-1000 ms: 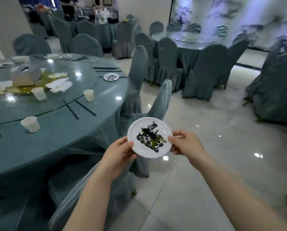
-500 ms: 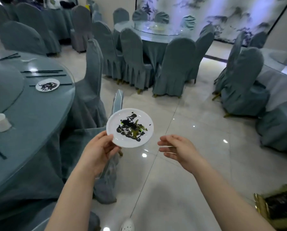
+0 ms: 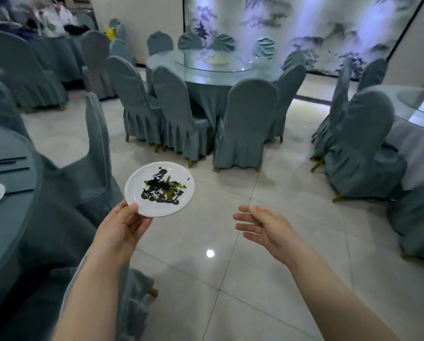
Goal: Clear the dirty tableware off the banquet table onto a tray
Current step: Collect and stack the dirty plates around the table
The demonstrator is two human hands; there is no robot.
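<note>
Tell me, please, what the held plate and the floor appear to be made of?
The plate, held by the left hand, looks like thin white plastic or glazed ceramic: smooth, glossy, with a fine ridged rim; which one is unclear. The floor looks like polished stone or ceramic tile: pale, jointed, mirroring a ceiling light.

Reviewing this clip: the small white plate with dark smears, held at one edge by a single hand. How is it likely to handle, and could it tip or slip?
The plate looks thin and light: the left hand pinches only its near rim, yet it stays nearly level. Probably stiff, since the unsupported far edge shows no sag. The black and yellow smears look wet, so tilting might smear them further. The right hand hangs open, apart from it.
</note>
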